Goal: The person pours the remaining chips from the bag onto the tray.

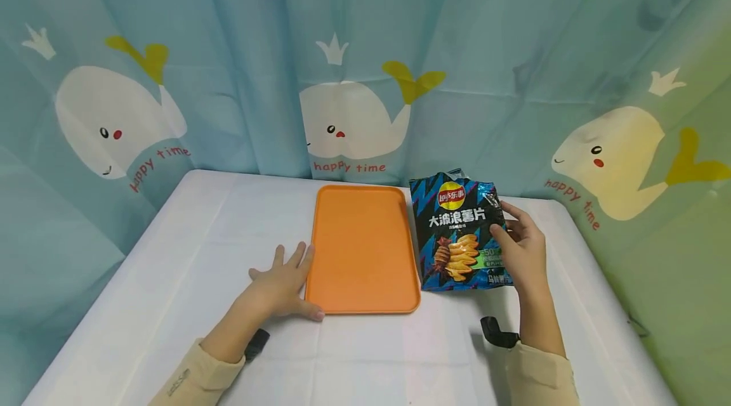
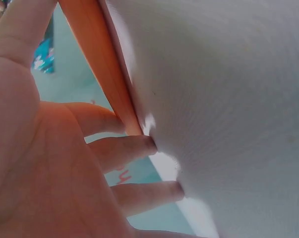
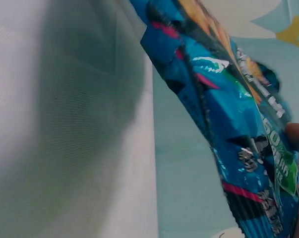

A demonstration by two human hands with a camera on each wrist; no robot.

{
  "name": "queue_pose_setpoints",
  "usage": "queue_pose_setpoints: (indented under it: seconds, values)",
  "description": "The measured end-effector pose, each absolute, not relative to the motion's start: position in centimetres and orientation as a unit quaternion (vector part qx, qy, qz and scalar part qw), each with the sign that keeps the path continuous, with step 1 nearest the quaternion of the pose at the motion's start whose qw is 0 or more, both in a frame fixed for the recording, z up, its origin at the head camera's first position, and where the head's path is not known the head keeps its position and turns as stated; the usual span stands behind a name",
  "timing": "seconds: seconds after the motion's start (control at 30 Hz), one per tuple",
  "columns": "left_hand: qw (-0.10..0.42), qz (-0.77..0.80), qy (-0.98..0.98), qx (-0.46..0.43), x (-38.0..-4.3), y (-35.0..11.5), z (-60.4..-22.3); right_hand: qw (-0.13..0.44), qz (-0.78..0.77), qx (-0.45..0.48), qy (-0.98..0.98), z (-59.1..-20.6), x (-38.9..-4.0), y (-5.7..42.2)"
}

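An orange rectangular tray [image 1: 365, 247] lies flat near the middle of the white table. My left hand [image 1: 280, 288] is at its left side, fingers spread and straight, with the thumb at the near left corner. In the left wrist view the fingertips [image 2: 148, 145] reach down beside the tray's edge [image 2: 97, 54]. To the right of the tray is a blue and black bag of potato chips [image 1: 457, 228], its printed front facing me. My right hand [image 1: 524, 250] pinches the bag's right edge, thumb in front and fingers behind. In the right wrist view the bag [image 3: 223, 119] appears tilted above the table.
The white table [image 1: 365, 361] ends at a blue-green curtain [image 1: 240, 63] printed with whales, which hangs behind it and along both sides. Black wrist mounts [image 1: 498, 333] show below the hands, next to beige sleeves [image 1: 539, 371].
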State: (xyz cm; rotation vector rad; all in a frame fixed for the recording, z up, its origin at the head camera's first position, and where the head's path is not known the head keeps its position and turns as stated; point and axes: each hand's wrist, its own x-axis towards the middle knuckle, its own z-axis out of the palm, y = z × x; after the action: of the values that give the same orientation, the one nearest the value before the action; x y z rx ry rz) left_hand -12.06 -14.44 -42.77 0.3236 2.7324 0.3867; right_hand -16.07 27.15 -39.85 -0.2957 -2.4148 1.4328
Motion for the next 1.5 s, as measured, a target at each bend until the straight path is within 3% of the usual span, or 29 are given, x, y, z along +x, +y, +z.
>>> queue_pose_setpoints:
  seconds: [0.57,1.5]
  values:
    - [0.187,0.125,0.969,0.104,-12.0,-14.2,-43.3,0.289,0.477,0.018,-0.830,-37.5,-14.6,26.1]
    - [0.164,0.134,0.971,0.112,-12.7,-14.8,-42.8,0.250,0.318,0.261,-0.876,-31.9,-17.4,23.3]
